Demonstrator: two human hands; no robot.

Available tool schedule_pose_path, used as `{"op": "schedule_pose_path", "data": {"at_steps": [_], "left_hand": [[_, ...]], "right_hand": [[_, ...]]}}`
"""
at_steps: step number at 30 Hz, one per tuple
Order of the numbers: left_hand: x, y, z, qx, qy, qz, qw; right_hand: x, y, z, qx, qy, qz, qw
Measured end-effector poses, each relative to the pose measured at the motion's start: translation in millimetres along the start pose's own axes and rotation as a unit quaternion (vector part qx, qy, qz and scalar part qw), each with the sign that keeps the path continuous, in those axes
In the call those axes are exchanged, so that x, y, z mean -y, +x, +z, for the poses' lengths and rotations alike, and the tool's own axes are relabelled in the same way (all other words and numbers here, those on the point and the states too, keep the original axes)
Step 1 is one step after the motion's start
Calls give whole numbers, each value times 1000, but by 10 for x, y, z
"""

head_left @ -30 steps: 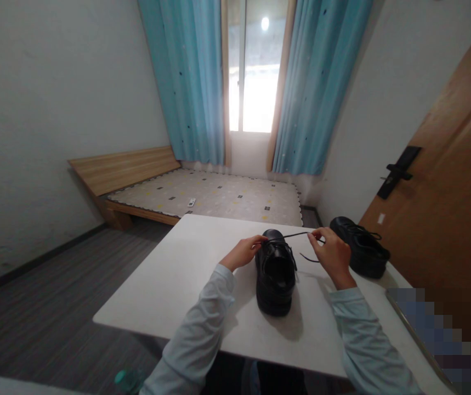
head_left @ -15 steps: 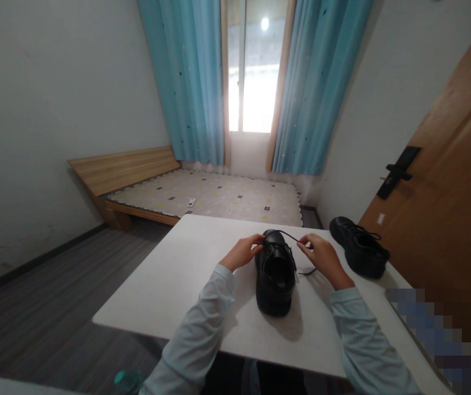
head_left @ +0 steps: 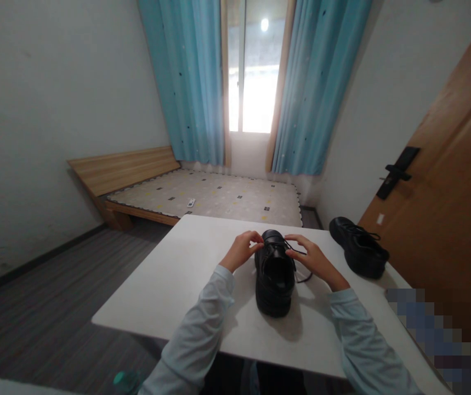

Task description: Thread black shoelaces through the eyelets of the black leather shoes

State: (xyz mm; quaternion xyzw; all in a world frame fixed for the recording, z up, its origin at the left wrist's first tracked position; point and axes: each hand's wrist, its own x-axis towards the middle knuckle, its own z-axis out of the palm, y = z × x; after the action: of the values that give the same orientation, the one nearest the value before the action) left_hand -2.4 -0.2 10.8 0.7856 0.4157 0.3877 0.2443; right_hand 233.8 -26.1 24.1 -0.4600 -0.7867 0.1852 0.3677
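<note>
A black lace-up shoe (head_left: 274,293) stands on the white table, toe pointing away from me and its opening facing me. My left hand (head_left: 241,249) is at the shoe's left side, thumb and finger closed on its edge by the lacing. Whether a bit of lace is also in that pinch cannot be made out. On the other side is my right hand (head_left: 311,258), index finger and thumb apart, their tips close to the eyelets. A black shoelace (head_left: 304,280) hangs in a loop from the shoe's right side, under the right hand.
The matching black shoe (head_left: 361,249) rests at the table's right edge, near the wooden door (head_left: 444,192). Beyond the white table (head_left: 177,274) lies a bed (head_left: 219,192) with a small white object (head_left: 191,203) on it. A green-capped bottle (head_left: 126,379) shows low at left.
My right hand has moved left to the shoe, and its thumb and finger have spread. The lace stretched out to it has slackened. My left hand has barely shifted.
</note>
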Motion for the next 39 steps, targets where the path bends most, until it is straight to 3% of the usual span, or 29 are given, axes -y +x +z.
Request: {"op": "schedule_pose_path", "data": {"at_steps": [9,39], "left_hand": [[-1,1,33,8,-2,3,1000],[-38,21,119,-23,-76,-48,996]], "right_hand": [[-6,-13,171,54,33,21,998],[-29,-23,192,51,33,32,998]]}}
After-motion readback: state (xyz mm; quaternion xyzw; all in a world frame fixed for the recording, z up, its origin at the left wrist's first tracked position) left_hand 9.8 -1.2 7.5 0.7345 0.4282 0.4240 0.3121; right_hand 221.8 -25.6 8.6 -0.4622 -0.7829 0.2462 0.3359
